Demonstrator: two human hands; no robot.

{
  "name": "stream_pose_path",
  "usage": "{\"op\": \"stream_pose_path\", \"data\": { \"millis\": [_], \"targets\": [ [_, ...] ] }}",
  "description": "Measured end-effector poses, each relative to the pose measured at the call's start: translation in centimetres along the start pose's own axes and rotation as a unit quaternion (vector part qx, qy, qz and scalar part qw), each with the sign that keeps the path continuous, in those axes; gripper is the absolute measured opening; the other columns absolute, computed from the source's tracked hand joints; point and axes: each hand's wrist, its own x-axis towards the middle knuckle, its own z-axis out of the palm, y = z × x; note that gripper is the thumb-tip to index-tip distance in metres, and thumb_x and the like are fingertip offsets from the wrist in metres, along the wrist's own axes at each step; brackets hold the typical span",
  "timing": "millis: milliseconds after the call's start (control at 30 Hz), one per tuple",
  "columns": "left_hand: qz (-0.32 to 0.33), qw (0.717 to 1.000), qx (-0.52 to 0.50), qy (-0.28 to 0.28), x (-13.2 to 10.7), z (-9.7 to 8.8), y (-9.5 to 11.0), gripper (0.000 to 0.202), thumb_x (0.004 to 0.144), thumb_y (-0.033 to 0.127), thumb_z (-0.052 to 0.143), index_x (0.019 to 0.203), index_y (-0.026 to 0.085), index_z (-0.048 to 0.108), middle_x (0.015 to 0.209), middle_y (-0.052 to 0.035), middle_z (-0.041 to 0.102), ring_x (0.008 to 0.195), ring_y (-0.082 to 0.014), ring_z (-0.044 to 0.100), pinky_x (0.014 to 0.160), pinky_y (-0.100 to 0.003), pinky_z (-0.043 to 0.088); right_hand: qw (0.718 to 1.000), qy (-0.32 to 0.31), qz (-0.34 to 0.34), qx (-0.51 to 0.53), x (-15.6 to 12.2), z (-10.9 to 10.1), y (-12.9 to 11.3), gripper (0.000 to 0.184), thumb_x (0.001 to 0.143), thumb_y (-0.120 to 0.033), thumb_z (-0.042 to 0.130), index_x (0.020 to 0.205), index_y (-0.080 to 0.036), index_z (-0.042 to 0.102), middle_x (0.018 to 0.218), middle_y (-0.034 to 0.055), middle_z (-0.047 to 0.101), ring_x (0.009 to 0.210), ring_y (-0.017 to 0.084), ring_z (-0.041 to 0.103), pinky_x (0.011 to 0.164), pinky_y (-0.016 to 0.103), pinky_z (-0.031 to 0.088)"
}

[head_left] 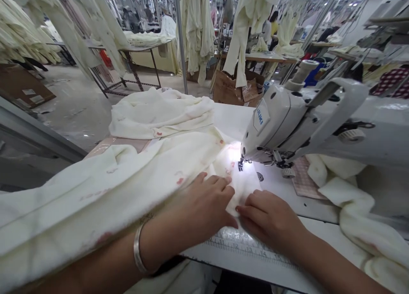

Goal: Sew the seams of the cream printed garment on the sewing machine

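Note:
A cream fabric piece with small pink prints spreads from the left across the sewing table to the needle area. My left hand, with a bangle on its wrist, presses on this fabric with bent fingers, the thumb pointing right. Close beside it, my right hand pinches the fabric's near edge. Just beyond both hands is the presser foot of a white sewing machine, lit by its lamp. Fabric lies under or right beside the foot; I cannot tell which.
A folded heap of cream fabric lies at the table's back left. Right of the machine are pink checked cloth and a twisted cream strip. A printed ruler runs along the front edge. Garments hang behind; cardboard boxes stand beyond.

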Motion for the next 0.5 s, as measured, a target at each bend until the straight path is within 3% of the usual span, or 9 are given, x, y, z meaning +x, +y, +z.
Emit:
{"op": "stream_pose_path", "data": {
  "millis": [100, 200, 333, 400, 500],
  "targets": [
    [-0.029, 0.998, -0.03, 0.041, 2.4, -0.5, -0.8, 0.016, 0.091, 0.024, 0.044, 0.102, 0.016, 0.053, 0.1, -0.005, 0.061, 0.095, -0.0197, 0.055, 0.081, -0.034, 0.044, 0.999, 0.013, 0.028, 0.036, -0.4, 0.4, -0.1, 0.014, 0.085, -0.014, 0.048, 0.08, -0.015, 0.06, 0.069, 0.0033, 0.053, 0.063, 0.014, 0.042, 0.055, 0.027, 0.028],
    [-0.045, 0.997, 0.006, 0.058, 5.1, 0.9, -1.9, 0.022, 0.088, 0.009, 0.036, 0.1, 0.013, 0.054, 0.098, -0.0068, 0.062, 0.095, -0.0188, 0.055, 0.083, -0.034, 0.044, 0.999, 0.015, 0.023, 0.035, -0.5, 0.5, -0.2, 0.014, 0.085, -0.013, 0.047, 0.082, -0.015, 0.061, 0.07, 0.0036, 0.053, 0.063, 0.015, 0.041, 0.056, 0.027, 0.029],
    [-0.004, 0.997, 0.039, 0.065, 7.0, 3.2, -4.2, 0.025, 0.092, 0.016, 0.034, 0.111, 0.013, 0.049, 0.13, -0.0105, 0.047, 0.126, -0.0204, 0.035, 0.106, -0.043, 0.022, 0.999, 0.033, 0.018, 0.024, -0.2, 0.3, 0.3, 0.019, 0.086, -0.012, 0.045, 0.076, -0.016, 0.06, 0.064, 0.0019, 0.051, 0.059, 0.013, 0.039, 0.053, 0.027, 0.026],
    [0.008, 0.997, 0.045, 0.057, 7.8, 3.4, -5.5, 0.031, 0.094, 0.023, 0.032, 0.122, 0.013, 0.042, 0.136, -0.012, 0.041, 0.13, -0.0204, 0.029, 0.108, -0.047, 0.016, 0.999, 0.04, 0.03, 0.019, 0.1, 0.5, 1.0, 0.018, 0.086, -0.013, 0.045, 0.075, -0.017, 0.059, 0.062, 0.001, 0.05, 0.058, 0.013, 0.039, 0.052, 0.026, 0.026],
    [0.018, 0.998, 0.041, 0.04, 9.4, 2.9, -7.1, 0.033, 0.093, 0.024, 0.032, 0.121, 0.012, 0.042, 0.134, -0.0129, 0.044, 0.128, -0.0211, 0.033, 0.108, -0.048, 0.014, 0.998, 0.029, 0.059, 0.013, 0.7, 0.8, 2.3, 0.016, 0.085, -0.014, 0.046, 0.078, -0.017, 0.059, 0.065, 0.0011, 0.051, 0.059, 0.013, 0.042, 0.052, 0.025, 0.029]
  ]
}}
